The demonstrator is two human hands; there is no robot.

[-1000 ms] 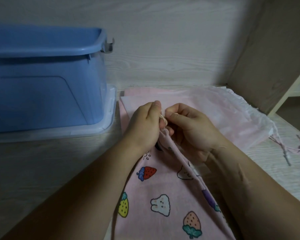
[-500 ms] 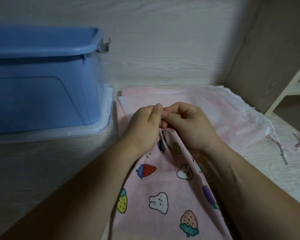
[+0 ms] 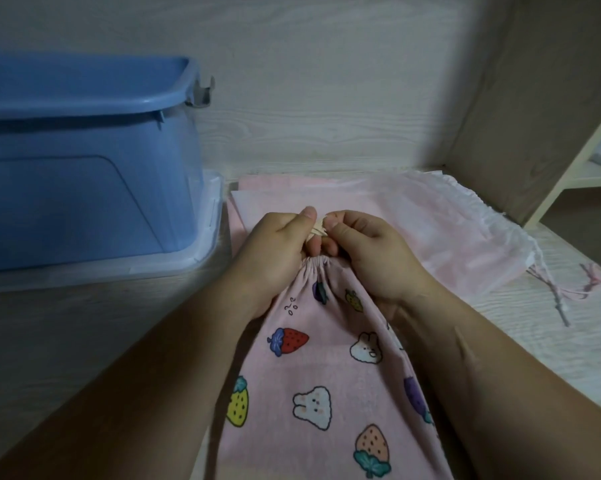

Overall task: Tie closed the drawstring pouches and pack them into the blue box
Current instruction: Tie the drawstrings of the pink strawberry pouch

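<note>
Pinching the cord [image 3: 318,231] between left hand [image 3: 274,252] and right hand [image 3: 370,252], thumbs nearly touching, just above the gathered mouth of the printed pouch [image 3: 326,372] at 6 o'clock on the bench [image 3: 84,327]. Looks mid-knot: drawn shut, not yet tied off. Leaves the plain pink pouches [image 3: 430,226] at 1 o'clock, seemingly untied. Cannot tell what lies inside the blue box [image 3: 84,174] at 10 o'clock; packing probably all ahead.

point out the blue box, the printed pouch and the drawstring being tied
blue box [image 3: 84,188]: head view, on its front wall
printed pouch [image 3: 326,370]: head view, on plain pink cloth between the strawberry and rabbit prints
drawstring [image 3: 318,231]: head view, on the cream cord just above the gathered mouth
</note>
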